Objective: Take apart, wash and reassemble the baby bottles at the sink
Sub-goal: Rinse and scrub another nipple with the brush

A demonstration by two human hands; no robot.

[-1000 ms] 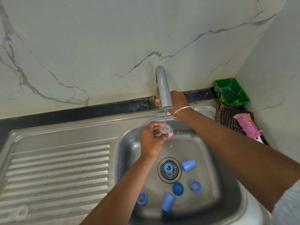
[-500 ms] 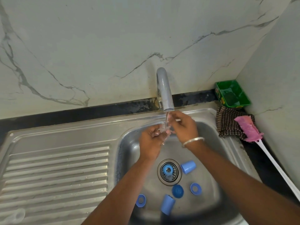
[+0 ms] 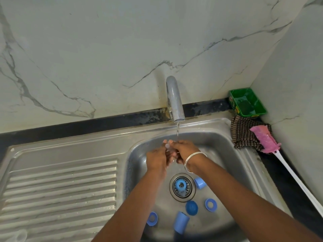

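Note:
Both my hands meet under the running tap [image 3: 175, 100] over the steel sink [image 3: 216, 137]. My left hand [image 3: 156, 159] and my right hand [image 3: 183, 151] together hold a small clear teat [image 3: 168, 145], mostly hidden by fingers. Water falls onto it. Blue bottle parts lie on the sink floor: a ring on the drain [image 3: 180, 185], a cap [image 3: 199, 183] to its right, a ring [image 3: 211, 204], a dome cap [image 3: 191, 207], a cylinder cap [image 3: 180, 222] and another ring [image 3: 152, 218].
A ridged draining board [image 3: 57, 189] lies to the left, with a clear bottle part [image 3: 20, 235] at its near corner. At the back right stand a green tub [image 3: 247, 103], a checked cloth [image 3: 244, 135] and a pink bottle brush [image 3: 265, 141] with a white handle.
My right hand came down from behind the tap spout to join the left hand on the teat. Both hands shifted slightly, rubbing it under the water.

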